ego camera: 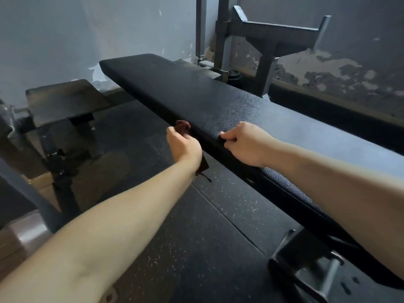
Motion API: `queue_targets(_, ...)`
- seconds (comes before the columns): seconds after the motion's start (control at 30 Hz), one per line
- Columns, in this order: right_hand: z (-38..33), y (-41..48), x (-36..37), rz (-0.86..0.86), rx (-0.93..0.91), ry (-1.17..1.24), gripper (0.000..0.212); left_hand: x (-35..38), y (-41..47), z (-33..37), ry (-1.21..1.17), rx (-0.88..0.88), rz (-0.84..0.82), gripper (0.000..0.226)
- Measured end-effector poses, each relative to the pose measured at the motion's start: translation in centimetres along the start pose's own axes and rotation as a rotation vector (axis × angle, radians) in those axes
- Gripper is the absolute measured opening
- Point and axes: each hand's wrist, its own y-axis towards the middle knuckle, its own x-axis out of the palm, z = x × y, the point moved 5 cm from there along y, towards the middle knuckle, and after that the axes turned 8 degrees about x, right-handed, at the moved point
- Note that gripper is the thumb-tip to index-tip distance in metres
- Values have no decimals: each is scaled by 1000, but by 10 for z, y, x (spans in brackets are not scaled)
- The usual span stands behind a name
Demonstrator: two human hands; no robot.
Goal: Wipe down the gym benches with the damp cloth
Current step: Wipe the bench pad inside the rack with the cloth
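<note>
A long black padded gym bench [196, 92] runs from the upper left to the lower right. My left hand [184, 146] is shut on a dark red cloth [182, 126], pressing it against the bench's near side edge; a tail of the cloth hangs below my wrist. My right hand [244, 143] grips the bench's near edge a little to the right, thumb on the side and fingers curled over the pad. The top of the pad shows a faint sheen.
A grey steel rack [266, 38] stands behind the bench against a peeling wall. A second, smaller dark bench pad [65, 101] sits to the left. Black speckled rubber flooring [175, 237] lies below. The bench's metal foot bracket [306, 265] is at lower right.
</note>
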Motion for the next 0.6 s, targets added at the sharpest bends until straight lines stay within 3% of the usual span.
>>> queue_targets(0.1, -3, -5, 0, 5, -10, -21, 32, -4, -4, 5, -8, -43, 27, 11)
queue_targets(0.2, -4, -10, -5, 25, -2, -15, 31, -8, -49, 16, -22, 225, -145, 17)
queue_targets(0.3, 3, -22, -12, 71, 1, 14, 27, -6, -89, 15, -72, 367, -312, 27)
queue_targets(0.5, 22, -56, -16, 92, 45, -6, 39, -4, -67, 15, -56, 382, -291, 37)
queue_targets(0.6, 27, -59, -9, 116, 26, -2, 39, -3, -51, 13, -52, 326, -196, 34)
